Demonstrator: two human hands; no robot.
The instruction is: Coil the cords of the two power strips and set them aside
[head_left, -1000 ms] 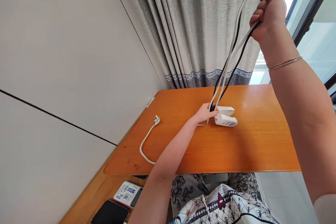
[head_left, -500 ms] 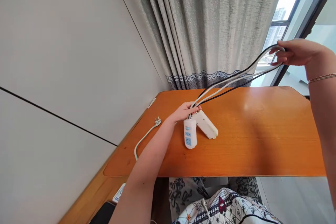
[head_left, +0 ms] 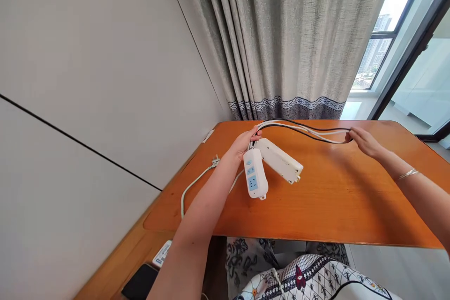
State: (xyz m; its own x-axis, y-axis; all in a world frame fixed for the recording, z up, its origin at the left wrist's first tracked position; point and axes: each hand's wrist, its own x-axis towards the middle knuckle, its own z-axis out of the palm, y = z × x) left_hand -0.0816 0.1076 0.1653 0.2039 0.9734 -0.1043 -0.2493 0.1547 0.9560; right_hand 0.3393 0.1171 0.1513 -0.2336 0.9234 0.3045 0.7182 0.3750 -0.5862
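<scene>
My left hand (head_left: 249,141) is closed round the black and white cables (head_left: 298,126) just above two power strips. One white power strip (head_left: 255,174) with light blue sockets hangs below that hand, its face towards me. Beside it, to the right, a second white strip (head_left: 279,160) shows its plain back and is tilted. The far end of the looped cables is pinched in my right hand (head_left: 355,136), over the right part of the table. Between my hands the cables run in a slack, nearly level bundle.
On the orange wooden table (head_left: 333,206), a white plug (head_left: 215,161) with its cord lies left of my left arm. A black phone (head_left: 140,282) and a small white box (head_left: 162,253) are at the lower left. Behind hangs a grey curtain (head_left: 298,47).
My right hand has come down and to the left with the cable loop, which is now lower and slacker. My left hand has lifted the two power strips slightly, still holding the cables.
</scene>
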